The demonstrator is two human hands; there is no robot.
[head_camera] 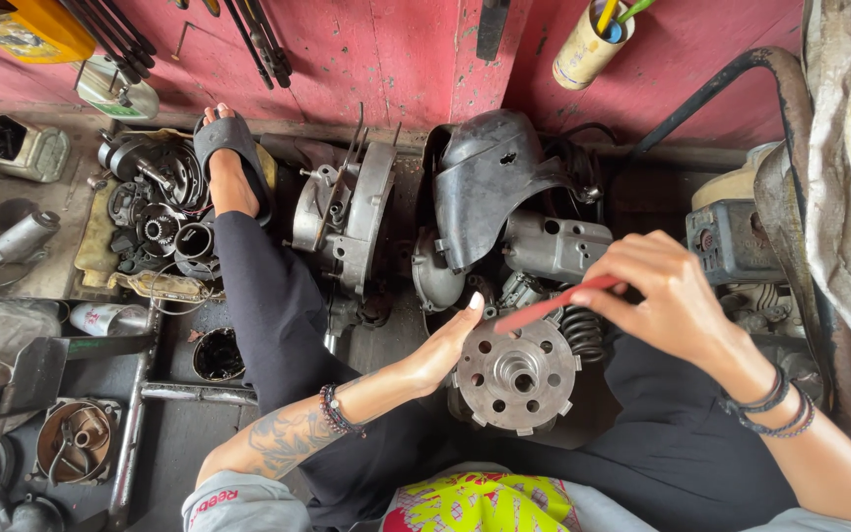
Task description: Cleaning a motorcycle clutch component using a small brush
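Looking down from the head camera, I see the round metal clutch hub [517, 374] sitting between the person's thighs, face up, its ring of holes and centre boss turned toward the lens. That low, cradled spot keeps it from rolling and puts it within easy reach of both arms.

The left hand [442, 350] presses against the hub's left rim, fingers curled round the edge and thumb raised, so it is grasping the part to steady it. The right hand [664, 296] pinches a thin red tool [552, 305] between thumb and fingers, closed on it like a pen, with the far tip angled down toward the hub's upper edge. I think it is a slim brush or file, though the view is too blurred there to say which.

The left leg stretches forward, its sandalled foot [231, 163] resting by a heap of gears and plates [155, 212] on the floor. An engine casing [347, 212] and a dark curved cover [490, 172] lie just beyond the hub, against the red wall [386, 49], close enough to reach without standing.
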